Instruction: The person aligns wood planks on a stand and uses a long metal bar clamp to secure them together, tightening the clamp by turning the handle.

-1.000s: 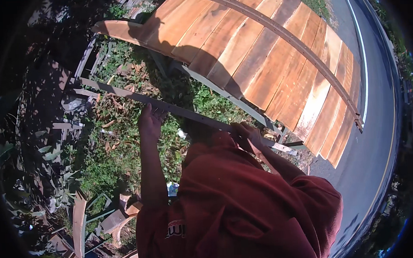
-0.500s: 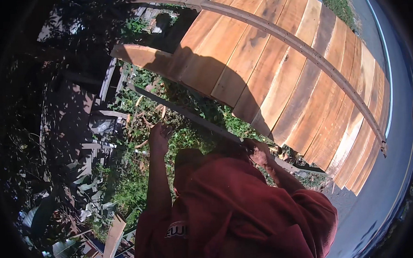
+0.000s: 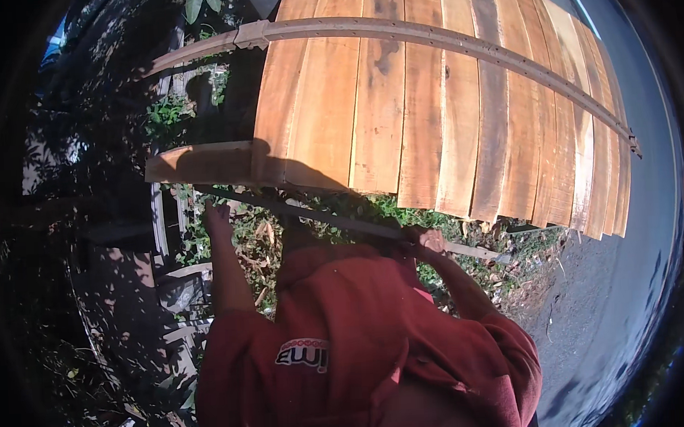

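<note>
My right hand (image 3: pixel 429 242) is closed round a long narrow strip (image 3: pixel 342 221), which looks like a wooden batten. It slants across in front of me, dark in the shade and pale beyond my right hand. Close to its far left end, my left hand (image 3: pixel 218 217) is raised with its fingers loosely apart and nothing visible in them; whether it touches the strip is hard to tell in the shade. Beyond the strip lies a row of wooden planks (image 3: pixel 422 134), side by side. A long drilled wooden strip (image 3: pixel 395 29) crosses on top of them.
A board (image 3: pixel 202 165) juts out leftward from under the planks. Green plants and dry leaves (image 3: pixel 267 236) cover the ground below the strip. Scrap wood (image 3: pixel 184 270) lies at the left in shade. On the right runs a paved road (image 3: pixel 619 278).
My view has turned, so the planks now stand more upright in it. My left hand has moved up and left, toward the strip's far end. My right hand keeps its grip.
</note>
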`<state>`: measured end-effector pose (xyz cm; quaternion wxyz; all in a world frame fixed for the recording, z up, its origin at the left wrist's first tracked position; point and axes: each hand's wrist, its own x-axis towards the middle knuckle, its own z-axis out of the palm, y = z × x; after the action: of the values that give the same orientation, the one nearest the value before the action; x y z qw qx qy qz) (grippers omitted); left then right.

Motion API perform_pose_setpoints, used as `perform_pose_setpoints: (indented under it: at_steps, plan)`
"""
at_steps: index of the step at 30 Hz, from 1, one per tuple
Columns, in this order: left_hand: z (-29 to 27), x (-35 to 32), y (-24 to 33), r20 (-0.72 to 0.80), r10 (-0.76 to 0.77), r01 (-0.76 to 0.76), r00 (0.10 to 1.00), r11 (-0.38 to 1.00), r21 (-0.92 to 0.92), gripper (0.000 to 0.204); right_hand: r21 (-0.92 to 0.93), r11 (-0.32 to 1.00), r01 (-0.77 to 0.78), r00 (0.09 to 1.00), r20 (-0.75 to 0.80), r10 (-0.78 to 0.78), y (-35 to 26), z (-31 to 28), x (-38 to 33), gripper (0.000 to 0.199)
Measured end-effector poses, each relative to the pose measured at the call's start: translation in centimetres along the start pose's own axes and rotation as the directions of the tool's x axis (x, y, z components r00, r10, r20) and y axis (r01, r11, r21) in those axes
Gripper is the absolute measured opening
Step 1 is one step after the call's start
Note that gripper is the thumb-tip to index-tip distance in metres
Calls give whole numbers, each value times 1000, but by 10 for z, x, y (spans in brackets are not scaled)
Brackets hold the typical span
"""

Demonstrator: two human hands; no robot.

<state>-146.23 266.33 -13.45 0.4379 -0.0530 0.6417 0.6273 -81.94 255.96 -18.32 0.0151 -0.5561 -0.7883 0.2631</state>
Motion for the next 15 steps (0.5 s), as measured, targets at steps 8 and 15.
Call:
perform_pose_setpoints:
  at_steps: [8,15]
  plan:
    - [12,110,37,36,-46,56,998,937,-345,82,-239,969,-65,798,-595,-93,-114,50,54,39]
    - [-24,195,88,293,-117,204,949,936,-288,78,31,991,-134,952,-273,137,-221,-15,95,31]
